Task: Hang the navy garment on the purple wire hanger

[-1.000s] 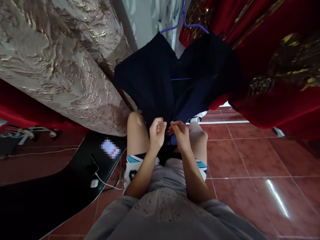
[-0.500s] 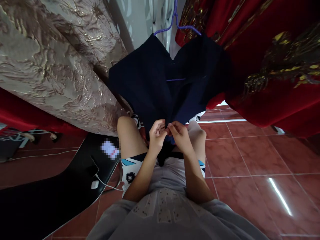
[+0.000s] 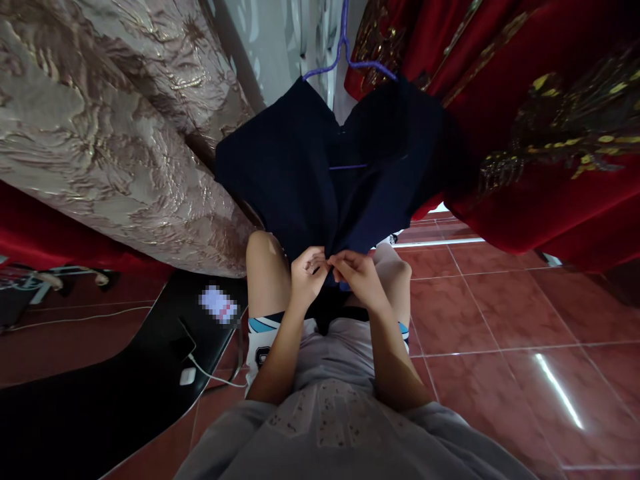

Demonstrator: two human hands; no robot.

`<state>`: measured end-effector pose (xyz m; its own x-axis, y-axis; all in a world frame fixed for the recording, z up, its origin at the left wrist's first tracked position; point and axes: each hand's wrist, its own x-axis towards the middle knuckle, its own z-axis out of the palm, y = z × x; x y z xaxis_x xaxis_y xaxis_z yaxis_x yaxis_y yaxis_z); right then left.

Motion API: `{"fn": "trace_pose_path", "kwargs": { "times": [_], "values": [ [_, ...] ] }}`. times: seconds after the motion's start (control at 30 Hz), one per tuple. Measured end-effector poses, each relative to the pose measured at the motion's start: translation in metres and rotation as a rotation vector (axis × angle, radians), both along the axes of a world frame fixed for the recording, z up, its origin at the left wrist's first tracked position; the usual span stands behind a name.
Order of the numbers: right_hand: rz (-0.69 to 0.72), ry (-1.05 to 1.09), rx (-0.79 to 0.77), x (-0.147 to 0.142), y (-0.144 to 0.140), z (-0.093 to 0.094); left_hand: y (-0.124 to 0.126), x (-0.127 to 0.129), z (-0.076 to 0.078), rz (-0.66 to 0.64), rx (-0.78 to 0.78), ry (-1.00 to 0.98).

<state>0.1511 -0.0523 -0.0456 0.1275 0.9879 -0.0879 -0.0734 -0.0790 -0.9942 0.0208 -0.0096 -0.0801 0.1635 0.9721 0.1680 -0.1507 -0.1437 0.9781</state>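
A dark navy short-sleeved garment hangs in front of me from a purple hanger, its neck opening in a V. My left hand is closed at the front edge of the garment, low over my lap, fingers curled and pinching the cloth. Right beside it, my right hand pinches the same front edge with thumb and forefinger. The fingertips of both hands meet at the middle. Whatever small part of the cloth lies between them is too small to make out.
Left of me, a black bench carries a phone, a dark device with a white cable and a small white case. Embossed pale fabric hangs at the left, red gold-trimmed cloth at the right. The floor has red tiles.
Both hands have shifted slightly left and down, and their fingertips have come closer together on the garment's front edge. The garment's front is drawn together a little more.
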Motion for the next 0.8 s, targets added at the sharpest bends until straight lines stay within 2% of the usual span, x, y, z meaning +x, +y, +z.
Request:
{"fn": "trace_pose_path", "kwargs": {
  "times": [0.07,0.13,0.23,0.3,0.37,0.43,0.5,0.57,0.6,0.7,0.77,0.8],
  "values": [
    [-0.061,0.021,0.004,0.001,0.006,0.006,-0.003,0.001,0.001,0.053,0.061,0.08],
    [-0.149,0.056,0.065,0.008,0.021,0.023,-0.005,0.004,0.0,0.087,0.116,0.164],
    [-0.268,0.109,0.305,0.023,0.052,0.072,-0.004,0.011,-0.005,0.102,0.183,0.245],
    [-0.287,0.097,0.438,0.028,0.071,0.108,0.001,0.019,-0.011,0.129,0.215,0.266],
    [-0.281,0.087,0.518,0.026,0.082,0.136,0.008,0.025,-0.018,0.151,0.228,0.282],
    [-0.27,0.084,0.565,0.019,0.084,0.148,0.014,0.029,-0.019,0.107,0.231,0.312],
    [-0.252,0.06,0.57,0.016,0.081,0.148,0.018,0.029,-0.012,-0.017,0.244,0.362],
    [-0.221,0.01,0.543,0.018,0.077,0.142,0.022,0.023,0.007,-0.114,0.286,0.378],
    [-0.204,-0.015,0.529,0.02,0.075,0.139,0.025,0.02,0.021,-0.122,0.322,0.363],
    [-0.16,-0.041,0.51,0.027,0.072,0.136,0.04,0.011,0.077,0.025,0.506,0.276],
    [-0.132,-0.041,0.51,0.027,0.069,0.14,0.055,0.008,0.116,0.146,0.674,0.292],
    [-0.12,-0.043,0.512,0.026,0.068,0.143,0.063,0.008,0.133,0.166,0.758,0.32]
  ]
}}
